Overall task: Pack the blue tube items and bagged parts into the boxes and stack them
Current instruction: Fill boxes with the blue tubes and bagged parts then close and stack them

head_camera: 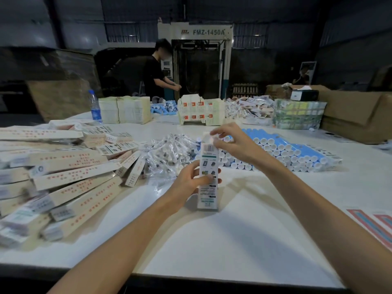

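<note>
Both hands [197, 179] hold box [209, 177] upright between packed boxes [70, 175] and tubes [284, 151].

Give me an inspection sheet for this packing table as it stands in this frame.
Surface: white table, near part bare.
Job's things: upright box held at centre; pile of boxes at left; bagged parts behind the box; blue tubes stacked at right.
Clutter: water bottle; flat carton stacks at the far edge.
Hands: left hand grips the box; right hand at its top flap.
Cables: nothing seen.
Surroundings: another person; machine behind.
</note>
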